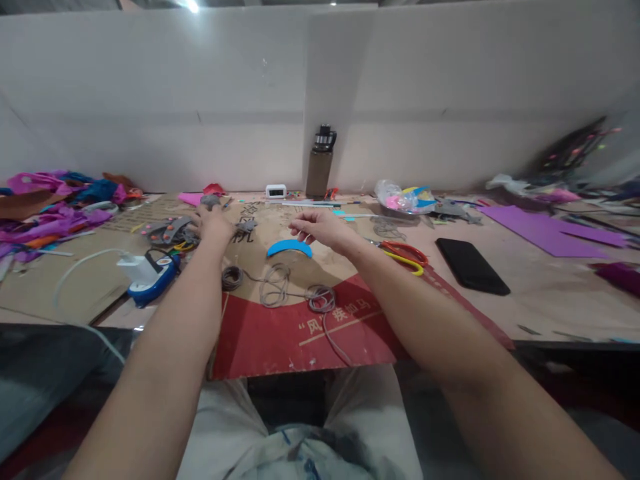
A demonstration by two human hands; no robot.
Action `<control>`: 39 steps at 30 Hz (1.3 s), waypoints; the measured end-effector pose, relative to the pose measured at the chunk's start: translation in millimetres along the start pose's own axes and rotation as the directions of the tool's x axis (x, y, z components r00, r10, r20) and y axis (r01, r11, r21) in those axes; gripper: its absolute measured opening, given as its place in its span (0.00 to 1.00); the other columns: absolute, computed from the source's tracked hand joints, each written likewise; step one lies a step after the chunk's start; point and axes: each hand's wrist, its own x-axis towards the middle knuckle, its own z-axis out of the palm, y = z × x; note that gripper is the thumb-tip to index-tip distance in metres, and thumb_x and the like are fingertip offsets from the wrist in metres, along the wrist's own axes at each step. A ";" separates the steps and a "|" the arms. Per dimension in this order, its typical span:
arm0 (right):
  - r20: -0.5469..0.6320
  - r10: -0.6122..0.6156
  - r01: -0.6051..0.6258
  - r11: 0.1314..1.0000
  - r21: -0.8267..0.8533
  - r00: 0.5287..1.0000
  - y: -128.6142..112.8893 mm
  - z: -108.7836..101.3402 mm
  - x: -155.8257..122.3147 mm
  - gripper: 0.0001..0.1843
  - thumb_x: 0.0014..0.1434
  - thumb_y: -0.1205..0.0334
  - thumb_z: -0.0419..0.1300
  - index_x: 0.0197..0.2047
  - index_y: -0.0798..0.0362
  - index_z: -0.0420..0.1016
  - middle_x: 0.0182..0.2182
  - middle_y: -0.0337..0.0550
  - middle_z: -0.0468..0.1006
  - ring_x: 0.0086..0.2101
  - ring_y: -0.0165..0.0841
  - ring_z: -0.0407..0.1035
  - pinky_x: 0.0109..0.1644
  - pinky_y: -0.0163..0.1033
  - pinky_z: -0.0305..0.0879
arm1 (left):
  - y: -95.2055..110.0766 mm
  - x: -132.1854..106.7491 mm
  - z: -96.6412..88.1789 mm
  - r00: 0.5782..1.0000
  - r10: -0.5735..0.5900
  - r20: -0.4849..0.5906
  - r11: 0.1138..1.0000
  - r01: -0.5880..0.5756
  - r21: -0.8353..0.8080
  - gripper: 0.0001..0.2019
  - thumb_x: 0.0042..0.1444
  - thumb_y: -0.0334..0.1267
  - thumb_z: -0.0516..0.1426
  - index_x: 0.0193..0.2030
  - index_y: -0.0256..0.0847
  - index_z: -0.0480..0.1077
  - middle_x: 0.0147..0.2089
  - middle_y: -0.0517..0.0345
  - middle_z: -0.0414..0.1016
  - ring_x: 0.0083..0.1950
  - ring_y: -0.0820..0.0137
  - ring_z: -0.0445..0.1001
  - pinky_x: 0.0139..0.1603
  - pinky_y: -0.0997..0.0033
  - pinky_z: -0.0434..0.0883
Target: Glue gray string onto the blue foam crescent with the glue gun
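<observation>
My left hand point(214, 221) reaches far forward over the cardboard sheet point(280, 333), its fingers closed around a small grey felt piece point(210, 200). Another grey piece point(246, 227) lies just to its right. Above a blue crescent-shaped piece point(289, 248) hovers my right hand point(320, 228), fingers loosely curled and pinched; what it holds, if anything, I cannot make out. Coils of grey cord point(276, 285) lie on the cardboard nearer to me, between my forearms.
Red and yellow scissors point(406, 257) and a black phone point(471, 266) lie to the right. A blue glue gun with white plug point(149, 275) sits at left. Purple and pink scraps point(45, 213) pile far left, a bottle point(320, 161) stands at the back wall, purple sheets point(545, 230) far right.
</observation>
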 end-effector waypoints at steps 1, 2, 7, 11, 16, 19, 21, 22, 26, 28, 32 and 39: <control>-0.004 0.003 -0.003 1.000 -0.008 1.000 -0.5 -2.7 0.2 0.08 0.60 0.64 0.56 0.30 0.55 0.72 0.29 0.42 0.76 0.26 0.24 0.67 0.27 0.29 0.63 | 5.3 0.2 -0.1 1.000 0.028 -0.001 1.000 -0.028 -0.012 0.15 0.50 0.43 0.59 0.43 0.41 0.70 0.41 0.48 0.75 0.47 0.59 0.70 0.45 0.62 0.65; -0.006 0.005 -0.005 1.000 -0.015 1.000 -0.8 -5.3 0.4 0.08 0.60 0.64 0.55 0.30 0.55 0.71 0.29 0.42 0.76 0.26 0.24 0.67 0.27 0.30 0.63 | 10.4 1.0 0.0 0.998 0.060 -0.006 0.998 -0.060 -0.026 0.14 0.51 0.43 0.58 0.43 0.41 0.70 0.40 0.49 0.75 0.46 0.60 0.70 0.44 0.63 0.66; 0.068 -0.008 0.015 0.995 -0.103 0.998 -5.1 -16.2 -13.3 0.09 0.60 0.59 0.56 0.32 0.54 0.72 0.31 0.42 0.77 0.28 0.26 0.68 0.31 0.32 0.64 | 33.6 6.7 5.8 0.974 0.219 -0.064 0.970 -0.224 -0.091 0.09 0.53 0.41 0.55 0.38 0.41 0.73 0.36 0.53 0.76 0.40 0.66 0.72 0.43 0.67 0.66; 0.302 -0.034 0.160 0.902 -0.401 0.953 -16.3 -22.2 -55.3 0.13 0.56 0.53 0.59 0.40 0.52 0.75 0.36 0.42 0.77 0.35 0.30 0.69 0.39 0.35 0.64 | 51.1 -0.6 13.7 0.936 0.352 0.009 0.908 -0.340 -0.246 0.09 0.51 0.41 0.57 0.34 0.39 0.74 0.33 0.56 0.76 0.34 0.70 0.71 0.39 0.70 0.67; 0.423 -0.017 0.315 0.695 -0.647 0.906 -14.1 -18.2 -100.5 0.18 0.49 0.53 0.66 0.42 0.52 0.74 0.44 0.47 0.73 0.46 0.39 0.65 0.48 0.40 0.60 | 72.6 -21.9 22.6 0.849 0.445 0.286 0.812 -0.247 -0.529 0.10 0.51 0.42 0.58 0.33 0.38 0.74 0.29 0.56 0.75 0.30 0.73 0.70 0.33 0.72 0.66; 0.309 -0.030 0.253 0.650 -0.716 0.951 -2.7 -14.5 -101.5 0.02 0.54 0.63 0.60 0.31 0.53 0.72 0.36 0.47 0.74 0.40 0.37 0.66 0.44 0.40 0.59 | 80.1 -35.3 29.8 0.731 0.470 0.495 0.766 -0.060 -0.640 0.13 0.52 0.47 0.58 0.34 0.38 0.73 0.32 0.53 0.76 0.31 0.72 0.72 0.29 0.74 0.66; 0.192 -0.055 0.174 0.704 -0.689 0.980 2.9 -15.0 -93.9 0.02 0.54 0.66 0.58 0.29 0.52 0.70 0.29 0.43 0.73 0.33 0.34 0.66 0.39 0.39 0.59 | 81.5 -42.8 33.8 0.591 0.474 0.652 0.766 0.088 -0.637 0.16 0.52 0.50 0.58 0.37 0.39 0.73 0.37 0.50 0.76 0.34 0.69 0.73 0.27 0.75 0.65; 0.128 -0.067 0.134 0.760 -0.636 0.989 4.4 -16.1 -88.7 0.02 0.54 0.67 0.57 0.29 0.52 0.68 0.27 0.41 0.72 0.31 0.33 0.65 0.37 0.38 0.59 | 81.2 -45.7 34.9 0.515 0.469 0.718 0.772 0.157 -0.617 0.17 0.52 0.52 0.57 0.38 0.40 0.73 0.39 0.50 0.76 0.34 0.69 0.74 0.25 0.75 0.65; -0.050 0.015 -0.022 0.990 -0.136 0.999 4.4 -19.9 -68.2 0.05 0.56 0.64 0.56 0.31 0.51 0.61 0.24 0.35 0.69 0.24 0.27 0.65 0.32 0.36 0.65 | 77.4 -48.1 30.4 0.259 0.442 0.859 0.823 0.266 -0.503 0.17 0.50 0.53 0.59 0.37 0.41 0.72 0.30 0.54 0.73 0.23 0.74 0.68 0.19 0.77 0.58; -0.091 0.087 -0.074 0.988 0.136 0.992 3.5 -19.0 -63.1 0.08 0.57 0.62 0.57 0.32 0.50 0.59 0.22 0.31 0.65 0.21 0.24 0.62 0.30 0.36 0.68 | 76.1 -43.7 23.5 0.276 0.442 0.854 0.821 0.259 -0.509 0.16 0.49 0.52 0.61 0.33 0.39 0.72 0.21 0.60 0.66 0.18 0.78 0.60 0.17 0.78 0.53; 0.006 0.173 -0.161 0.906 0.391 0.985 2.0 -14.2 -71.4 0.12 0.56 0.54 0.59 0.38 0.50 0.61 0.28 0.32 0.68 0.18 0.21 0.60 0.22 0.31 0.65 | 74.1 -28.8 7.6 0.497 0.491 0.715 0.680 0.295 -0.672 0.17 0.51 0.51 0.59 0.29 0.37 0.71 0.15 0.67 0.51 0.15 0.82 0.48 0.16 0.78 0.45; 0.404 0.183 -0.303 0.918 0.257 0.896 -7.6 -34.0 -109.7 0.15 0.56 0.51 0.60 0.38 0.56 0.72 0.23 0.33 0.64 0.16 0.18 0.47 0.17 0.27 0.39 | 58.5 -18.2 -35.4 0.876 0.300 0.377 0.492 0.196 -0.848 0.21 0.60 0.55 0.46 0.26 0.41 0.65 0.17 0.66 0.41 0.15 0.81 0.43 0.16 0.78 0.47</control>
